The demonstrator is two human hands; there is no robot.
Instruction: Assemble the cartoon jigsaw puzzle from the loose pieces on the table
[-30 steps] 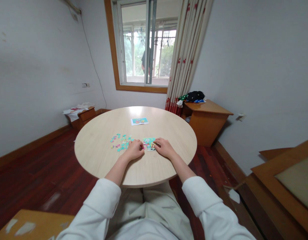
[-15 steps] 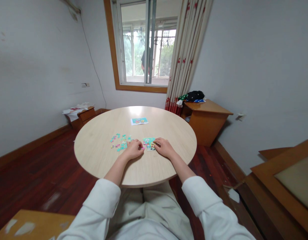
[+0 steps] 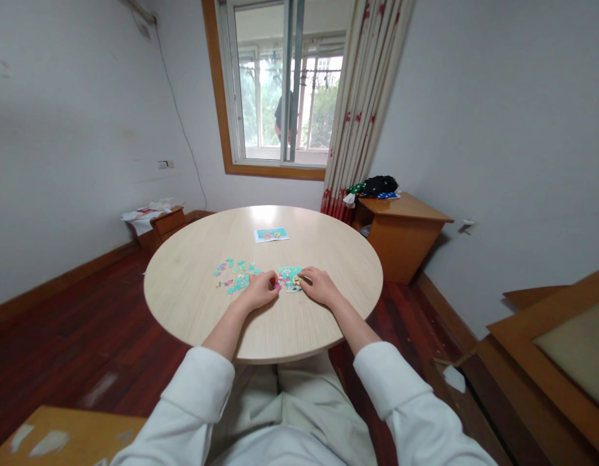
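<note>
A partly joined teal jigsaw (image 3: pixel 290 278) lies on the round wooden table (image 3: pixel 192 304) in front of me. My left hand (image 3: pixel 260 289) rests with curled fingers at its left edge, fingertips touching it. My right hand (image 3: pixel 318 285) sits with curled fingers at its right edge, also touching it. Whether either hand pinches a piece is too small to see. Several loose teal and pink pieces (image 3: pixel 234 275) are scattered just left of my left hand. A small printed picture card (image 3: pixel 271 234) lies further back on the table.
A low wooden cabinet (image 3: pixel 401 236) with dark clothes on top stands right of the table by the curtain (image 3: pixel 362 103). A window is behind the table. Wooden furniture (image 3: pixel 556 349) stands at the right edge, a low box (image 3: pixel 166 223) at the left wall.
Both hands stay at the jigsaw; my left hand has shifted very slightly. Nothing else has moved.
</note>
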